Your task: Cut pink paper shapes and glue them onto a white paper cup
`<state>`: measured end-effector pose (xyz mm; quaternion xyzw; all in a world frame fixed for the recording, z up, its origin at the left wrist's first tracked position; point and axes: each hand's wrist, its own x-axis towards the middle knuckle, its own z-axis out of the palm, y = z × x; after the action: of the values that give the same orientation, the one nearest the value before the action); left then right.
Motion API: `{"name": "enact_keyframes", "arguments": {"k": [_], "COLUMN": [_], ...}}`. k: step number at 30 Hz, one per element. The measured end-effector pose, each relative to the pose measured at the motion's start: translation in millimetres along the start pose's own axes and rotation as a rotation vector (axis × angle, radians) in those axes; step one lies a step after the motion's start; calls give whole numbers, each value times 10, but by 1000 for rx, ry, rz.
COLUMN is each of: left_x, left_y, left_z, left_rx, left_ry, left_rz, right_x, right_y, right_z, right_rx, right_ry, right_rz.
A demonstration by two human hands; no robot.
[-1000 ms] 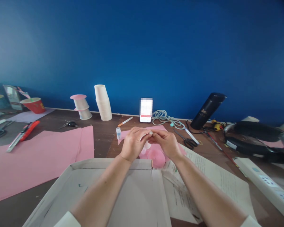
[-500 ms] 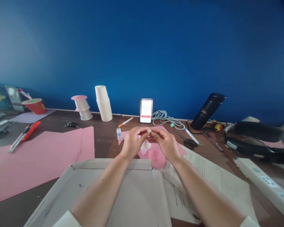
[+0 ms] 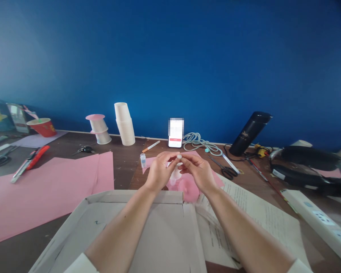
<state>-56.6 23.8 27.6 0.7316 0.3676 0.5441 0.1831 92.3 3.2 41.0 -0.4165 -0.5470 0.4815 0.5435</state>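
Above the middle of the desk, my left hand (image 3: 160, 172) and my right hand (image 3: 199, 170) meet, fingertips to fingertips. Both are closed in a pinch on a small round white piece (image 3: 179, 156); its exact kind is too small to make out. Underneath, partly hidden by the fingers, is a white object (image 3: 175, 174) on pink paper (image 3: 216, 179). A round pink piece (image 3: 189, 190) lies just in front of it. Left of my left hand stands a small clear bottle (image 3: 143, 160).
A shallow grey-white box lid (image 3: 170, 227) lies under my forearms, beside printed sheets (image 3: 261, 212). Cups (image 3: 125, 131), a phone (image 3: 175, 132) and a black flask (image 3: 248, 132) stand along the wall. Scissors (image 3: 229, 171), a utility knife (image 3: 31, 163) and a power strip (image 3: 315, 216) lie around.
The fingers of my right hand have shifted slightly around the small white piece, and a bit more of the white object below shows. Otherwise the scene is the same.
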Motion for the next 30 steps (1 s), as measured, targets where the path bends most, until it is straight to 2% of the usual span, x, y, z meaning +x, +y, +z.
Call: {"name": "enact_keyframes", "arguments": {"k": [5,13,24,30], "left_x": [-5,-24,-26,-23], "left_y": [-34,-33,-46,-50], "left_z": [-12,-6,-4,-5], "left_rx": [159,257,239,217], "left_ry": [10,38,22,-6], "left_rz": [132,219,235,202], "right_x": [11,15,26,48], "right_y": [16,37,69,100], "right_z": [-2,-38,-67,-95], "right_rx": [97,155,266,330], "right_ry": [-19,-33,-87,-105], "right_rz": [63,106,132,199]}}
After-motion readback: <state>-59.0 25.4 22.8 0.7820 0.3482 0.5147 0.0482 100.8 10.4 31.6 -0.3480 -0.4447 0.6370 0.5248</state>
